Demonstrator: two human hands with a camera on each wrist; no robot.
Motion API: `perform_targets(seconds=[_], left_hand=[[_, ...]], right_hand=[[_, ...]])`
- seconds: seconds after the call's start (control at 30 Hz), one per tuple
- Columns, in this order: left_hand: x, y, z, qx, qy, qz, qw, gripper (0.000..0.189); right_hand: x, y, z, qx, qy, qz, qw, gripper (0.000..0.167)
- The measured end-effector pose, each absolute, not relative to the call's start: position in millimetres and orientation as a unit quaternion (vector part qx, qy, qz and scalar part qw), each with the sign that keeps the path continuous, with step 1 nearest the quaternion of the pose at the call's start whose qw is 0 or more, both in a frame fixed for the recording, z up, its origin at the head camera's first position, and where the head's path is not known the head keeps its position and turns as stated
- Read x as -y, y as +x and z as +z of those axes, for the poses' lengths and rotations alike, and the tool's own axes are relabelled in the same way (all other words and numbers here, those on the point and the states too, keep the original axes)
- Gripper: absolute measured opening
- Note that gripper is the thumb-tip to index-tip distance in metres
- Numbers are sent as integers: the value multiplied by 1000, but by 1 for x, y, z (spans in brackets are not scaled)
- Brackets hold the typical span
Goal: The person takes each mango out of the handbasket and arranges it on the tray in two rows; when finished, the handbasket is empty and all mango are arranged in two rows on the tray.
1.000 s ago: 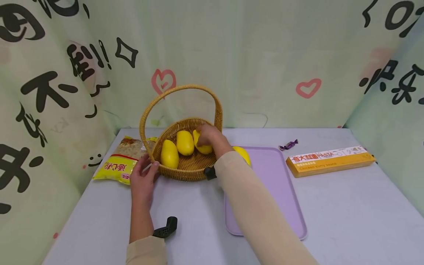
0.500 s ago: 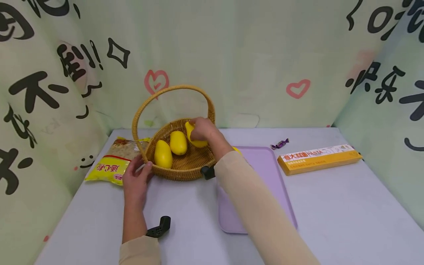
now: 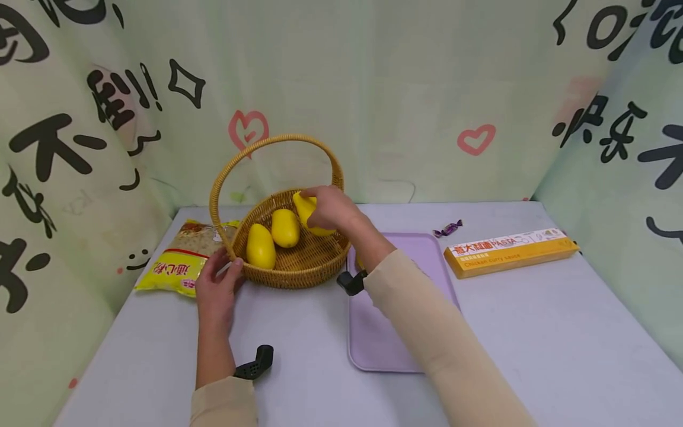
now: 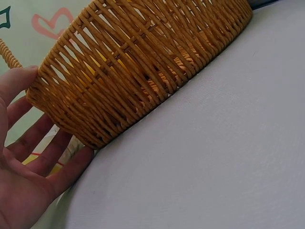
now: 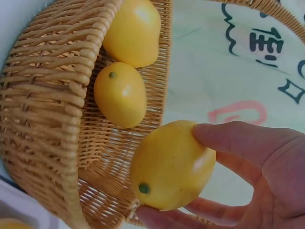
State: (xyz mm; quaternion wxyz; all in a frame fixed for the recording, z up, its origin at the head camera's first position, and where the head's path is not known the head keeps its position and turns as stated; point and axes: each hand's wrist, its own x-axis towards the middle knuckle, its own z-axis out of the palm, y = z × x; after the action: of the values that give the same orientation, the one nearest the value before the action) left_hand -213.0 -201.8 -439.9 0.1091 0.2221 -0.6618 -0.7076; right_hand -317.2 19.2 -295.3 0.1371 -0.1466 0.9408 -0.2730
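A round wicker basket (image 3: 299,276) with a tall hoop handle stands on the table. My left hand (image 3: 217,287) holds its left side, thumb at the rim and fingers spread along the outer wall (image 4: 119,71). In my right hand (image 3: 336,209) is a yellow mango (image 5: 171,164), pinched between thumb and fingers over the basket's right part, its green stem end tipped down toward the basket floor in the right wrist view. Two more mangoes lie inside, one at the left (image 3: 261,247) and one in the middle (image 3: 285,228).
A lilac tray (image 3: 384,344) lies right of the basket, with a yellow fruit (image 5: 14,224) on it, mostly hidden by my right wrist. Beyond are a purple wrapped candy (image 3: 448,229) and a pasta box (image 3: 509,253). A yellow food bag (image 3: 173,270) lies behind my left hand.
The held mango has tilted and shifted slightly toward the middle mango, while my right wrist has swung right. The head view has turned a little right. My left hand keeps its place on the basket.
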Motion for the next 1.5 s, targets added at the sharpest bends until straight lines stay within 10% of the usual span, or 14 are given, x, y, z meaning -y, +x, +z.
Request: perform_targets(seconds=[1.5], left_hand=[[202,-214,-441,660,226,-709,104,60]], right_hand=[[-135,-248,-285,-953,-73,-289,51,69]])
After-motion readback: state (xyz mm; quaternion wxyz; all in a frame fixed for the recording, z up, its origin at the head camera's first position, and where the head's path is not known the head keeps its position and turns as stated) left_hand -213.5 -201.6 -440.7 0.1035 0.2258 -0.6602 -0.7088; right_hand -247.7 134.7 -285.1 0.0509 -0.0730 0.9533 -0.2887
